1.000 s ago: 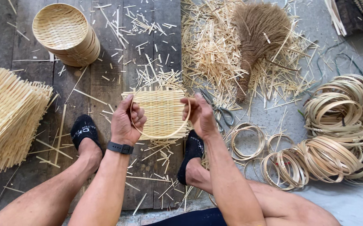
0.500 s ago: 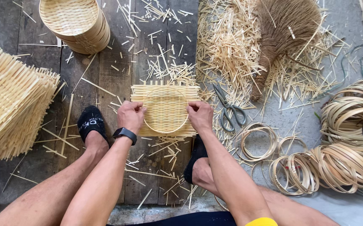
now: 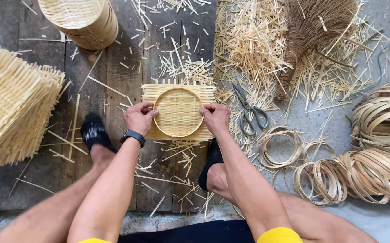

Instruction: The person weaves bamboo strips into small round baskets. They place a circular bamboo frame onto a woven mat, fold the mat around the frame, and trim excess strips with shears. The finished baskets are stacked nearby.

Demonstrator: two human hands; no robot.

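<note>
Out past your left hand (image 3: 139, 118), the tall heap of woven bamboo squares (image 3: 13, 108) is the biggest thing on the plank floor (image 3: 118, 76), lying well apart from your fingers. Well to the right of your right hand (image 3: 216, 118), a mass of coiled bamboo hoops (image 3: 379, 148) spreads over the grey ground. Ahead of that hand and to its right lies a brown fibre brush (image 3: 309, 31) on a wide scatter of cut bamboo slivers (image 3: 249, 40). Ahead of your left hand stands a stack of finished round baskets (image 3: 83, 20).

Between your hands lies the square woven mat (image 3: 178, 112), flat on the planks, with a round bamboo ring (image 3: 178, 112) seated on its middle. Your left hand grips the ring's left edge, thumb inside the rim; your right hand pinches its right edge and the mat under it. Both are closed on the piece.

Just right of your right hand lie the scissors (image 3: 249, 112), and a black watch (image 3: 134, 136) circles your left wrist.
</note>
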